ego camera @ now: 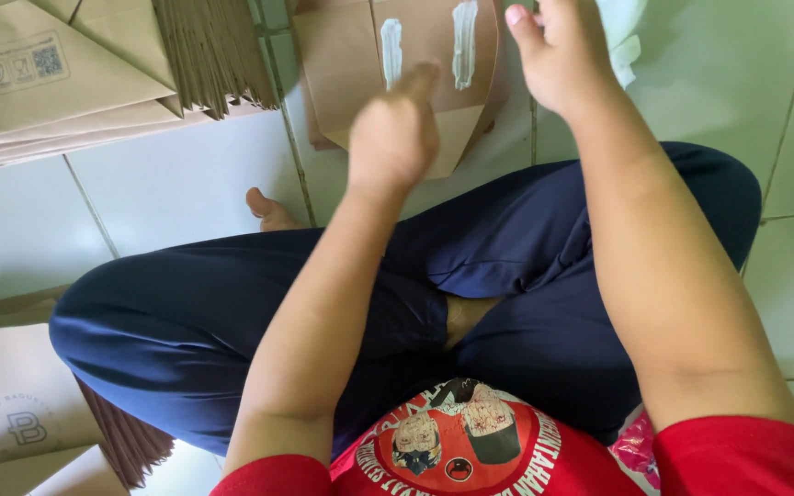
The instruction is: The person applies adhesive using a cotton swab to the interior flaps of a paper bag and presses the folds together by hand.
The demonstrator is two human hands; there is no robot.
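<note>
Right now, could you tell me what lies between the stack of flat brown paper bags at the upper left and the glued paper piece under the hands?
In the head view, only bare pale floor tile separates the stack of paper bags from the glued paper piece.

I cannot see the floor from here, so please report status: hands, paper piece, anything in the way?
Left hand over brown paper piece, fingertips at white glue stripes. Right hand raised above its right edge, holding nothing visible. Stack of folded paper bags lies apart, left; nothing blocking.
</note>
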